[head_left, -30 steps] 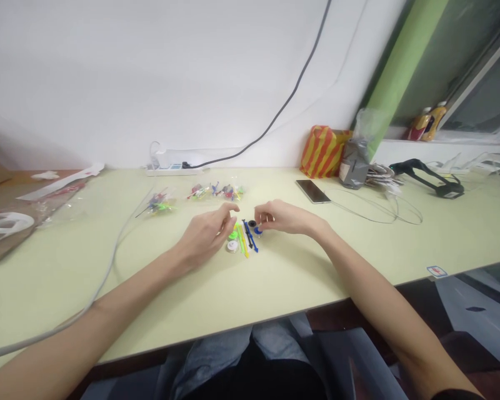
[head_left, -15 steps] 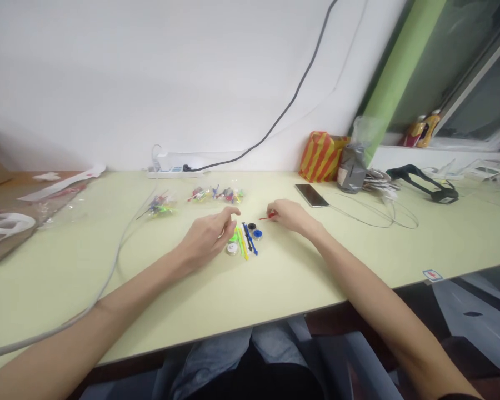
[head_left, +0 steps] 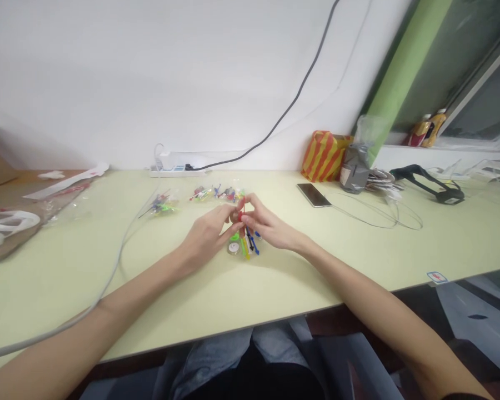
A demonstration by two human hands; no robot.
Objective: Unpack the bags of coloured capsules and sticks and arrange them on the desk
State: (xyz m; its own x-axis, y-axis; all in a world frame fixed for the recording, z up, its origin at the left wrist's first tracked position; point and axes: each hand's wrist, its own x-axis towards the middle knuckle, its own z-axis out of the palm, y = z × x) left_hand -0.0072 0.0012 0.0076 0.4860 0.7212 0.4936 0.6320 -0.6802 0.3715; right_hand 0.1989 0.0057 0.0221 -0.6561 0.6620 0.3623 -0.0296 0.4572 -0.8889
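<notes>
My left hand [head_left: 208, 232] and my right hand [head_left: 270, 226] meet above the middle of the table. Between their fingertips is a small red arrow spinner [head_left: 241, 217] with a round, clear-looking base. Both hands are closed on it: left fingers at the base side, right fingers by the thin red arrow. Just below, on the table, lie several plastic arrows side by side, among them a yellow arrow [head_left: 245, 249] and a blue arrow [head_left: 255, 244]. A round white piece [head_left: 234, 248] and a green piece [head_left: 234, 237] sit left of them. A blue round piece is partly hidden by my right hand.
Clear bags of coloured pieces [head_left: 163, 205] lie behind my left hand, with more bagged pieces [head_left: 216, 193] farther back. At the right are a phone [head_left: 314, 195], a striped bag [head_left: 324, 156] and a thin cable. A grey cable [head_left: 119, 261] crosses the table's left side.
My right hand has moved left, bringing the red arrow spinner to my left hand. My left hand's fingers have closed on it. The spinner now stands between both hands above the loose pieces.
</notes>
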